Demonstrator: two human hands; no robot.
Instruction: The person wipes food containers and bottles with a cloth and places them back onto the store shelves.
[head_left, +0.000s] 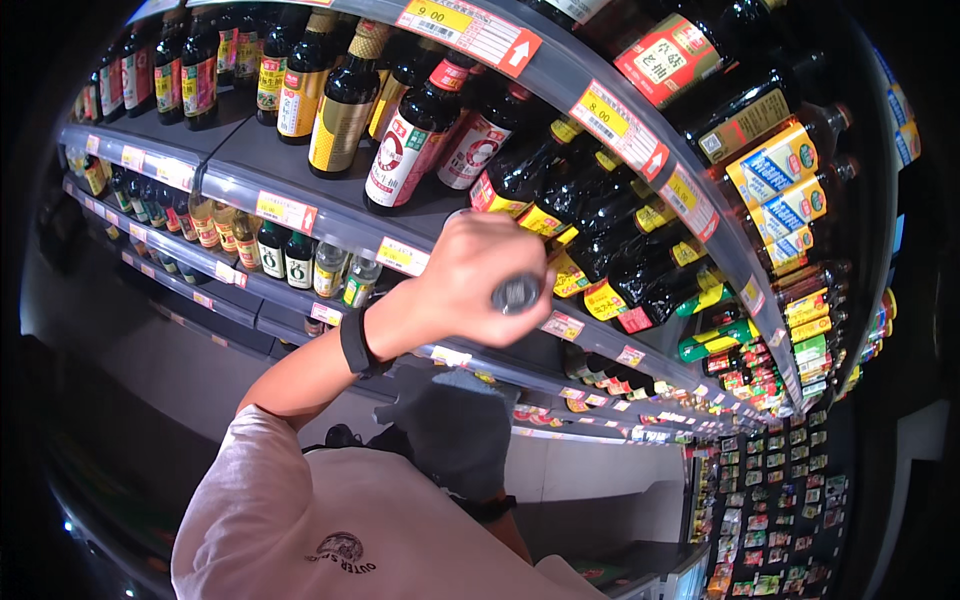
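My left hand (480, 281), with a black band on its wrist, is closed around a dark ribbed cap (516, 293) that points up at me. It looks like the top of a bottle; the body below is hidden by the fist. The hand is in front of the edge of a shelf of soy sauce bottles. Nearest it are a bottle with a white and red label (409, 146) and dark bottles with yellow labels (544, 221). My right forearm (517, 536) hangs low, also with a black band, and its hand is out of view.
Price tags line the shelf edge (296, 211). A lower shelf holds green-capped bottles (298, 262) and amber ones (225, 225). Above right, an upper shelf edge (555, 82) juts out under large bottles (780, 176). Small packets (757, 517) hang on a rack at lower right, past the pale floor (592, 472).
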